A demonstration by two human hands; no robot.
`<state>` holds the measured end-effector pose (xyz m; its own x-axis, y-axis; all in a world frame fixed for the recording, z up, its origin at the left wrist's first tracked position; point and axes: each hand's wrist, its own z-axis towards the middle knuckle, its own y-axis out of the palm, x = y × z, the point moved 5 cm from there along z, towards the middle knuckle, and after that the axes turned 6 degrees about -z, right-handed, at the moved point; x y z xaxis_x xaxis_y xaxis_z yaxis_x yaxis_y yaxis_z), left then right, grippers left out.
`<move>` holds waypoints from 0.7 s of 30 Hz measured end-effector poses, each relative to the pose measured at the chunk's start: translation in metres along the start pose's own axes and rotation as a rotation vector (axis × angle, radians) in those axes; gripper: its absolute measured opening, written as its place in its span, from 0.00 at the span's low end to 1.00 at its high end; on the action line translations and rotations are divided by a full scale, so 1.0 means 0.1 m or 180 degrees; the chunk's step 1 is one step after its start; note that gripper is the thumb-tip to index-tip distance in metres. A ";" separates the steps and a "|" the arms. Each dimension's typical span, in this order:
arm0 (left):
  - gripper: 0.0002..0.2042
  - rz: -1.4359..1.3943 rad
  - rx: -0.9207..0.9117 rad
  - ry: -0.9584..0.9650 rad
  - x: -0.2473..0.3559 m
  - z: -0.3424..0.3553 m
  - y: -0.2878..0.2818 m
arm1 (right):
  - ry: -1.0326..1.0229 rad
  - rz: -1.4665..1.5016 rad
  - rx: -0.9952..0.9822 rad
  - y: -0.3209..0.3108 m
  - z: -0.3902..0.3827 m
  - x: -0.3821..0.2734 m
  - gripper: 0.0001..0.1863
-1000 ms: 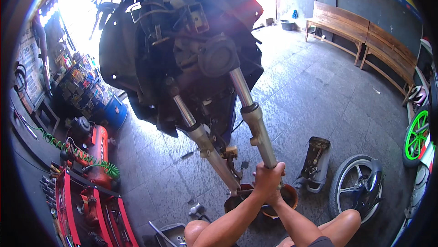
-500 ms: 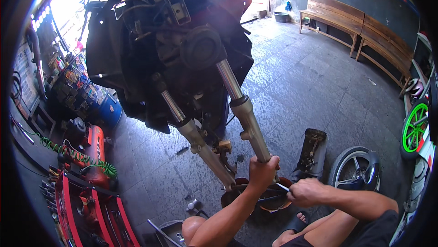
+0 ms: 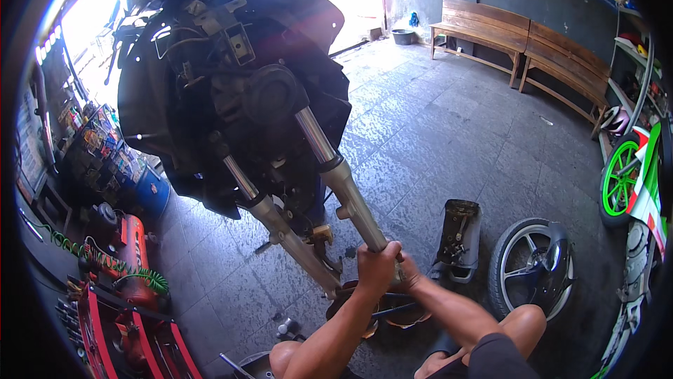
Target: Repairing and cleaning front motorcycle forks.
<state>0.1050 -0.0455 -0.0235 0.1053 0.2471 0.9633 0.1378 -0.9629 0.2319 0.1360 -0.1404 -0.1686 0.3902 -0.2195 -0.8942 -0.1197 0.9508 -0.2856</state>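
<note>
A motorcycle front end (image 3: 231, 106) stands before me, its wheel off and two fork legs hanging down. My left hand (image 3: 377, 267) is wrapped round the lower part of the right-hand fork leg (image 3: 359, 207). Just below it, my right hand (image 3: 412, 274) is closed against the bottom end of the same leg. Its fingers are partly hidden, so whatever lies in them cannot be made out. The other fork leg (image 3: 294, 246) hangs free to the left, with a brass-coloured part (image 3: 322, 233) beside it. Under my wrists sits a dark round container (image 3: 343, 305), partly covered by my forearms.
A loose wheel (image 3: 499, 267) and a dark fender-like part (image 3: 459, 235) lie on the floor to the right. At left stand a red tool cabinet (image 3: 105, 337), an orange compressor tank (image 3: 133, 239) and a blue drum (image 3: 152, 193). Wooden benches (image 3: 484, 32) line the far wall.
My right hand has moved left and up to the fork leg's bottom end. The thin metal rod it held is out of sight. My left hand keeps its grip; the view has shifted slightly.
</note>
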 end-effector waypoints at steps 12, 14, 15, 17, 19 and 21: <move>0.07 0.0003 0.0023 -0.0087 -0.02 0.03 0.02 | 0.2898 -0.0379 -0.2626 -0.73 -0.70 -1.48 0.15; 0.06 0.0014 0.0044 -0.0024 -0.01 0.03 0.02 | 0.3191 0.1482 -0.2054 -0.34 -0.93 -1.37 0.13; 0.06 0.0012 0.0045 -0.0080 -0.01 0.03 0.03 | 0.3075 0.1894 -0.1965 -0.14 -0.98 -1.26 0.13; 0.09 -0.0173 0.0117 -0.0082 0.00 0.03 0.03 | 0.2036 0.1337 -0.1725 0.12 -0.88 -0.96 0.13; 0.08 -0.0209 0.0132 -0.0049 0.02 0.03 0.02 | 0.1629 0.1256 -0.0839 0.37 -0.68 -0.61 0.14; 0.05 -0.0068 0.0092 -0.0133 0.00 0.04 0.02 | 0.0892 0.0756 0.0170 0.40 -0.35 -0.40 0.13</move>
<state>0.1088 -0.0469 -0.0233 0.1428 0.2725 0.9515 0.1689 -0.9540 0.2478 0.0837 -0.1014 -0.1566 0.0911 -0.0355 -0.9952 -0.1263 0.9909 -0.0469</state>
